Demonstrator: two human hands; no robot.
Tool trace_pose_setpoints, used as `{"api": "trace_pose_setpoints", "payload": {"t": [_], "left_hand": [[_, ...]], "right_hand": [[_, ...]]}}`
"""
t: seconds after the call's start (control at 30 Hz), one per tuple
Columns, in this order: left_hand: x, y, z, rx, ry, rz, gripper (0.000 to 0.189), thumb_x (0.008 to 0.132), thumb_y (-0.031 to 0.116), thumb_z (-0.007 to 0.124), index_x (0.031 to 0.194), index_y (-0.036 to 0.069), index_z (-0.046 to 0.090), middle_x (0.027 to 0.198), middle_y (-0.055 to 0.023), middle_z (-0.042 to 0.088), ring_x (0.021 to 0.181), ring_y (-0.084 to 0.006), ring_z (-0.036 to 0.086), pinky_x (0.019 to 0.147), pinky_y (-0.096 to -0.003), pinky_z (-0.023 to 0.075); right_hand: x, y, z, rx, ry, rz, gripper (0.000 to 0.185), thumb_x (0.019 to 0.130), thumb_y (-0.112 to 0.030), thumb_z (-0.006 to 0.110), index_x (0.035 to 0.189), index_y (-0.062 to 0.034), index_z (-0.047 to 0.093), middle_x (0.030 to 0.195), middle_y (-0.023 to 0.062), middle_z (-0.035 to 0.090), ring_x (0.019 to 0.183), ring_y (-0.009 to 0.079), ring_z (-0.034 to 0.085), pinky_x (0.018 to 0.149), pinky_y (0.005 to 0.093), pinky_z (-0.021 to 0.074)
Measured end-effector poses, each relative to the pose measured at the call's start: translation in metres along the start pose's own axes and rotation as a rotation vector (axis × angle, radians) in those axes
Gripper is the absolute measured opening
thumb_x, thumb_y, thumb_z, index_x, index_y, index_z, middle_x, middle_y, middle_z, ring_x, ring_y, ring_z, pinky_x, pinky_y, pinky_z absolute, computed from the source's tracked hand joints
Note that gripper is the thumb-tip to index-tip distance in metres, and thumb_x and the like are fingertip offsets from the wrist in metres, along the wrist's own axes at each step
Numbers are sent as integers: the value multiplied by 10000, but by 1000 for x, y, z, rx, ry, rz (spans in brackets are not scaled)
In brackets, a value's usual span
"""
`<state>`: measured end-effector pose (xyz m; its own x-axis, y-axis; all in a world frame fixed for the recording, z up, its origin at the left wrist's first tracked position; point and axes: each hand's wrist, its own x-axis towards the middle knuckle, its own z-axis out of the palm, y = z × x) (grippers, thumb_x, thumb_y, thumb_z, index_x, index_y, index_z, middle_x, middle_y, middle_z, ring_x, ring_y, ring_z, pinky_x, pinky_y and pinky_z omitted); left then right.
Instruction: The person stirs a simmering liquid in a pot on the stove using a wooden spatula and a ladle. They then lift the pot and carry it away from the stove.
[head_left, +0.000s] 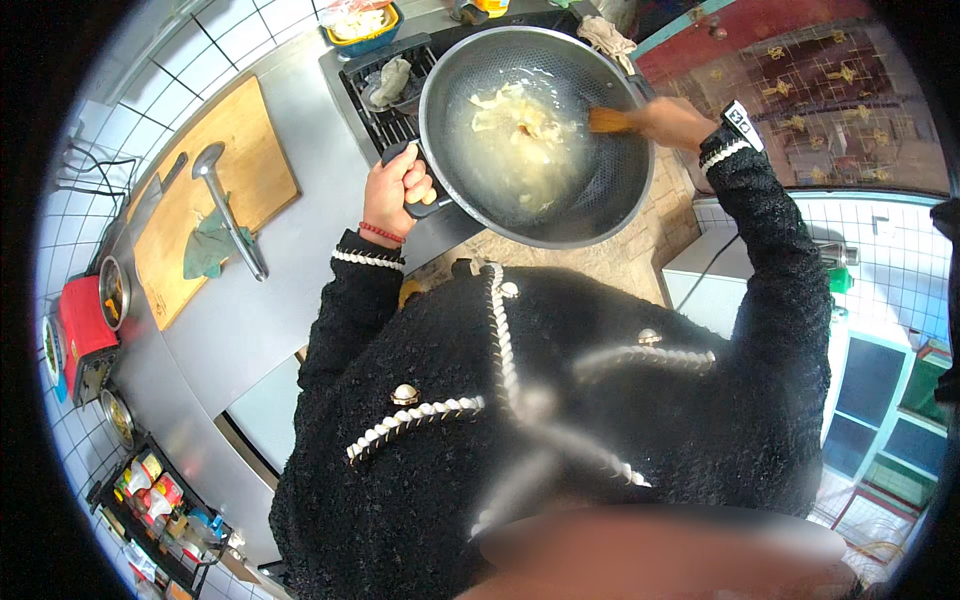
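Note:
A large dark wok (615, 172) with a honeycomb-patterned inside is tilted over the stove's front edge. My left hand (397, 187) is closed around its black side handle (428, 208). Pale, cloudy liquid with soft pieces in it (525, 142) lies in the wok. At the wok's right rim, my right hand (673, 122) grips a brown brush or whisk (611, 120), whose bristle-like end reaches inside the wok. The exact kind of this tool cannot be told.
On the steel counter (300, 300) at left lies a wooden cutting board (262, 142) with a metal ladle (223, 202), a green cloth (206, 247) and a knife (154, 191). A crumpled cloth (604, 39) lies behind the wok. A blue-rimmed container (367, 43) stands at the back.

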<state>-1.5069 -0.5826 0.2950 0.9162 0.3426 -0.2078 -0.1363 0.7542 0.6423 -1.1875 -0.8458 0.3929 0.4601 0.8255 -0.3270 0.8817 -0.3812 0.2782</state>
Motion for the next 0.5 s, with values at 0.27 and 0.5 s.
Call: {"api": "trace_pose_setpoints", "payload": {"t": [0.27,0.5], "left_hand": [[-1,-1,-2,8,-44,10,268,953,203,491,702,138,422,538,58,386,420,-67,353,461,-263,332],[2,-2,-3,-4,-33,14,254,955,191,480,714,133,426,537,54,388,423,-66,360,459,-259,333]], "right_hand": [[55,-46,9,429,175,-348,417,859,-141,543,1267,-58,525,945,265,614,829,355,628,762,399,472],[75,-98,-8,266,198,-201,418,840,-197,572,1251,-122,551,895,203,652,832,332,649,756,415,508]]}}
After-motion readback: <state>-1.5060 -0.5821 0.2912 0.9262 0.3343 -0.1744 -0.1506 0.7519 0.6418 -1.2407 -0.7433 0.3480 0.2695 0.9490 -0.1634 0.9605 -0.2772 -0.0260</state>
